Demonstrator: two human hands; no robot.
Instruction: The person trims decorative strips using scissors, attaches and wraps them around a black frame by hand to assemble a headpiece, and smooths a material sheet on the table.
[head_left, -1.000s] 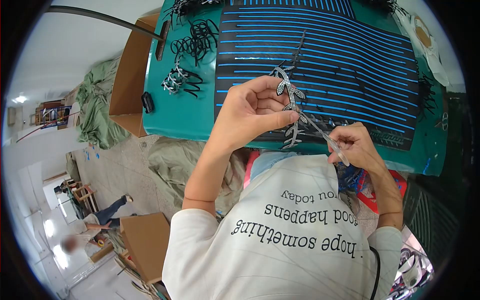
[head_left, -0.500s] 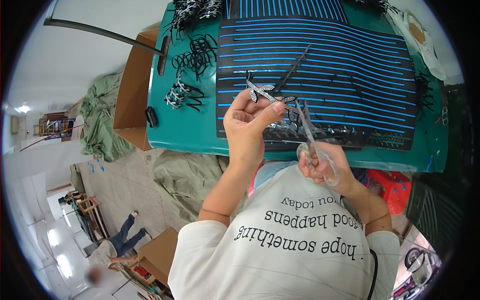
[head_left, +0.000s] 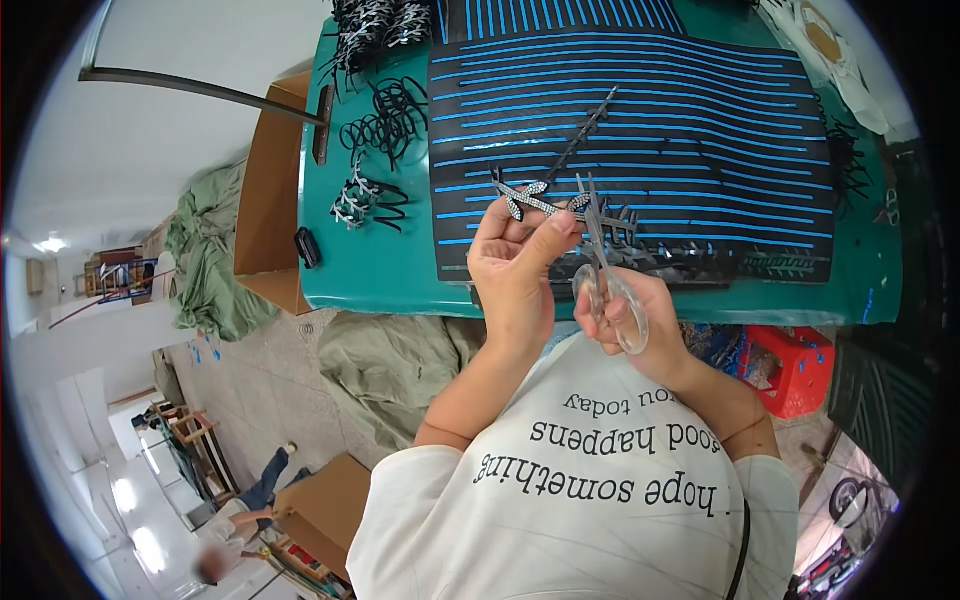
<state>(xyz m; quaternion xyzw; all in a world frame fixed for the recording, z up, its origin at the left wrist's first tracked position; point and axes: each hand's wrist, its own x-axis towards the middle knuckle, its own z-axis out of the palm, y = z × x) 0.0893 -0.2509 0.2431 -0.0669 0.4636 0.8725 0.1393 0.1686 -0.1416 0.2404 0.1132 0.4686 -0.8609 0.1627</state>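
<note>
My left hand pinches a leafy branch-shaped trim studded with small sparkling stones and edged in black, between thumb and fingers. In my right hand is a pair of scissors with clear plastic handles. Their blades point away from me, slightly apart at the tips, and cross close to the right end of the trim. Whether they touch it I cannot tell. Beneath both hands lies a black mat with blue stripes. A dark thin strip slants across it beyond my left hand.
A green table carries the mat. At its left lie black coiled strips, silvery branch pieces and a small black object. A cardboard box stands beside it, a red stool at right. Another person is at lower left.
The scissors have shifted left and away from me, closer to my left hand. The trim has turned a little in my left fingers. The whole view has shifted slightly.
</note>
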